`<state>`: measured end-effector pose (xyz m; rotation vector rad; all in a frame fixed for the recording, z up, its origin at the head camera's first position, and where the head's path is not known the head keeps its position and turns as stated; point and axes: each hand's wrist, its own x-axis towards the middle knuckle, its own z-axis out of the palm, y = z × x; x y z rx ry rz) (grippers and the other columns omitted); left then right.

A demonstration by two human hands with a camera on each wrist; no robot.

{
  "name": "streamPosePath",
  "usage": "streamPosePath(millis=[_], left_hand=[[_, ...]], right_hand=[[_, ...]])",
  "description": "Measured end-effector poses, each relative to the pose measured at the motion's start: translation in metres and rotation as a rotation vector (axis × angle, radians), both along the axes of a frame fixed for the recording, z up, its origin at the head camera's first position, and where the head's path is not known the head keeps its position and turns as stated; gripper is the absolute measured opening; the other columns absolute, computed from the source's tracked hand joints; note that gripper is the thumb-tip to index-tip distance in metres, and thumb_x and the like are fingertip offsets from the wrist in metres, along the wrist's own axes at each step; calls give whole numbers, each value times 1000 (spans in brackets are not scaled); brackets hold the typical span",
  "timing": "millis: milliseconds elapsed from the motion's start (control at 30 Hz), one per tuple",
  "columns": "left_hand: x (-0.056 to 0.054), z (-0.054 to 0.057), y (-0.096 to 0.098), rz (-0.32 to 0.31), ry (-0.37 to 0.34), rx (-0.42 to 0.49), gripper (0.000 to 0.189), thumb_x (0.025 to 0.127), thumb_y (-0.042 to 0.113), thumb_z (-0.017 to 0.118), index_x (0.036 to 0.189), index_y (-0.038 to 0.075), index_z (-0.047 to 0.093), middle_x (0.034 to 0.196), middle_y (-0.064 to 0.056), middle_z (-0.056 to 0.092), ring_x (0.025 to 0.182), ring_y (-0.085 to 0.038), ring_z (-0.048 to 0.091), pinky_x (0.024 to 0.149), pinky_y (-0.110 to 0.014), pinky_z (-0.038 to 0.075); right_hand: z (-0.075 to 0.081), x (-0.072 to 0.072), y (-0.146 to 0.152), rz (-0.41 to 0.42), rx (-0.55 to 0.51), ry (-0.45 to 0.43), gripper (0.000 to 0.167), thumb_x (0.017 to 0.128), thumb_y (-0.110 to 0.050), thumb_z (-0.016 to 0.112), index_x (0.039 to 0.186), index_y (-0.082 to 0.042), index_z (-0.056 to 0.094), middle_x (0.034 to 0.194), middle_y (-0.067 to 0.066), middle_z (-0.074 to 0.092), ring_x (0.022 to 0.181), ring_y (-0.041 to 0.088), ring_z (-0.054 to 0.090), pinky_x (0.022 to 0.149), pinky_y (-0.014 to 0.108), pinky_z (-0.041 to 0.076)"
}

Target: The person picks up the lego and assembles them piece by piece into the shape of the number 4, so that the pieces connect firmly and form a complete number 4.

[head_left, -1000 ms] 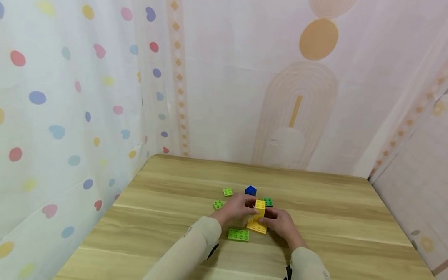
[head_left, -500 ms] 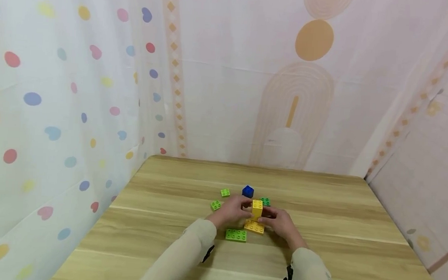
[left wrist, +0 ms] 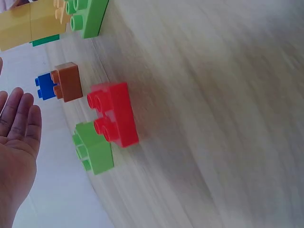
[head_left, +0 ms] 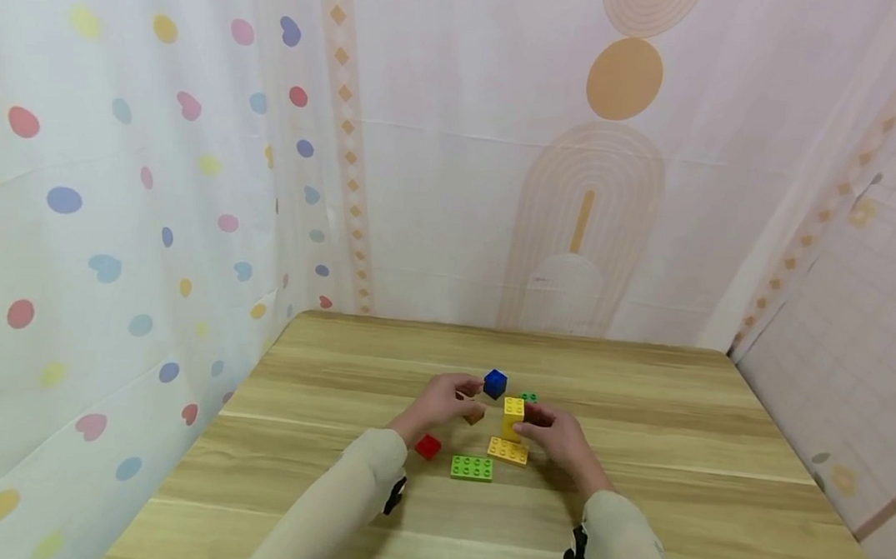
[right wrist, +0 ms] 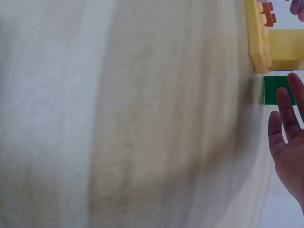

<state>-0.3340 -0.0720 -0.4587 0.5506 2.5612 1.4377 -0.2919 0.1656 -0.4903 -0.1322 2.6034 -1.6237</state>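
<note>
A tall stack of yellow toy bricks stands upright, overlapping the back of a flat yellow-orange brick. My right hand holds the stack from its right side, thumb in front and fingers behind; its lower fingers look straight in the right wrist view. Nothing is held in my left hand, whose fingers are spread out beside a brown brick. A red brick lies below the left wrist. Behind the red one, a light green brick shows in the left wrist view.
A light green brick lies in front, left of the flat yellow-orange one. Farther back are a blue brick and a dark green brick, partly hidden. Patterned curtains enclose the wooden table.
My left hand has let go of the yellow stack and moved left, now covering the smaller light green bricks. Red and brown bricks have come into sight. My right hand stays at the stack.
</note>
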Motion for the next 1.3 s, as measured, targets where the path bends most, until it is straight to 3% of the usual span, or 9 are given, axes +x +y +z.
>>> streamPosePath(millis=[167,400,633,900,1067,1300], left_hand=[[3,0,-4,-14,-15,37,50,89,22,77,132,2,63,121,-15,65,105,-24,62,93,-43,50],[7,-3,-4,-73,46,-37,38,91,17,74,125,1,66,103,-2,69,98,-18,63,90,-39,52],[11,-6,-1,-95,46,-45,36,92,15,73,125,3,67,104,-2,69,100,-17,62,91,-40,50],[16,-14,2,-122,30,-104,37,93,20,72,126,3,66,114,-6,68,105,-21,63,94,-42,49],[18,-19,5,-156,56,-137,37,91,19,74,123,2,67,111,-4,68,102,-18,63,90,-38,51],[19,-24,7,-155,22,-157,39,88,21,77,123,5,68,109,-1,69,100,-15,63,89,-36,51]], right_hand=[[7,-1,-4,-18,-37,-22,56,88,-37,76,135,-10,61,126,6,64,118,26,58,101,50,43],[15,-1,-8,-10,-39,-18,50,91,-26,74,136,-10,61,126,7,65,117,25,58,100,48,44],[16,0,-8,-10,-38,-10,42,92,-25,72,132,-13,65,124,5,65,114,22,59,100,47,44],[13,-5,-11,-19,13,22,39,90,-24,76,124,-7,68,121,8,67,113,26,60,100,49,45],[13,-4,-10,-33,32,29,35,89,-25,76,120,-9,69,116,6,68,108,25,61,97,47,46],[13,-3,-10,-34,17,39,32,89,-23,76,117,-9,70,113,4,68,107,24,61,96,47,47]])
